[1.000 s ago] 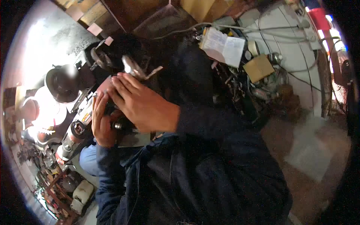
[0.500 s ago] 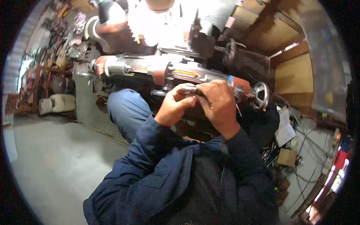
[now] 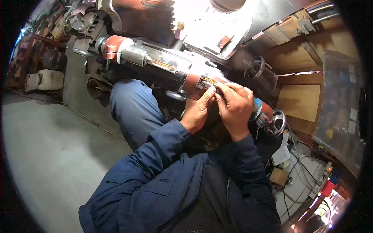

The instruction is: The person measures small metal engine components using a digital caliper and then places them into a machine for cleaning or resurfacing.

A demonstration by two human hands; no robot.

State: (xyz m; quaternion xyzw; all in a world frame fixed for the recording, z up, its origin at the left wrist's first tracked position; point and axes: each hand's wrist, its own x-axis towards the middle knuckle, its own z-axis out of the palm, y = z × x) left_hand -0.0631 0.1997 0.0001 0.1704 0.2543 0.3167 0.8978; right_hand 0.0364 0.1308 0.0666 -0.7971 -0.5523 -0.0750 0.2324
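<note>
My left hand (image 3: 197,111) is closed, its thumb and fingers pinching a small metal cylinder (image 3: 210,86). Beside it my right hand (image 3: 236,107) is closed as well, fingertips curled round the other end of the same piece. Most of that piece is hidden by my fingers. Both hands are close together just in front of a machine's long grey bar (image 3: 165,58), near its middle red collar (image 3: 191,82). I cannot tell whether the cylinder touches the machine.
At the bar's left end is a red clamp casting (image 3: 115,48); at the right end, a metal handwheel (image 3: 278,122). Another handwheel (image 3: 254,67) stands farther back. A large toothed wheel and bright glare lie beyond. Cables (image 3: 303,171) and a cardboard box (image 3: 279,176) are at right.
My view has turned, so the machine now slants down to the right. Both hands have shifted rightward in view, nearer the middle collar, still pinching the small cylinder.
</note>
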